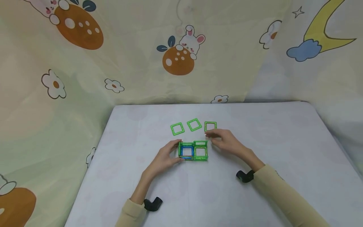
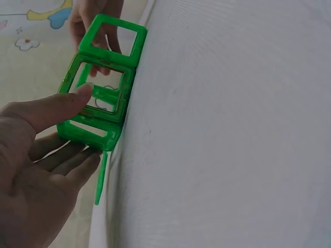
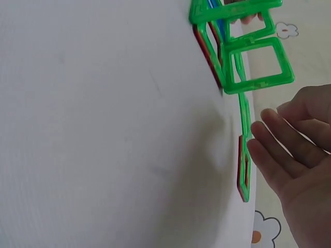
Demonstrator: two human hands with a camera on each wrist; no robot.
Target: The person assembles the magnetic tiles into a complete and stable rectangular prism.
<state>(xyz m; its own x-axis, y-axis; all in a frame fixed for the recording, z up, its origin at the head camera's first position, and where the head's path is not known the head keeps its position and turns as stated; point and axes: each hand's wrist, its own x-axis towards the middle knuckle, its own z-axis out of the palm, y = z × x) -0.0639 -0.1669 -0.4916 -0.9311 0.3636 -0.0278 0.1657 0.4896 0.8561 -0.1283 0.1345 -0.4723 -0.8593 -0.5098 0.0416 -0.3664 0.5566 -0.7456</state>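
Note:
In the head view, a small block of joined magnetic tiles (image 1: pixel 194 151), green with one blue frame, stands on the white table. My left hand (image 1: pixel 166 154) holds its left end, fingers behind and thumb in front; the left wrist view shows the thumb against a green frame (image 2: pixel 140 47). My right hand (image 1: pixel 228 143) is beside the block with loosely bent fingers and nothing in them. Its fingertips are at the near edge of a loose green square tile (image 1: pixel 210 122). In the right wrist view, the fingers (image 3: pixel 279 150) overlap the flat tile (image 3: pixel 241 165).
Two more green square tiles lie flat behind the block, one at left (image 1: pixel 179 133) and one in the middle (image 1: pixel 197 128). A white cloth covers the table (image 1: pixel 283 135). A printed curtain (image 1: pixel 136 56) hangs at the back and sides. Black wrist devices (image 1: pixel 153 204) sit by both cuffs.

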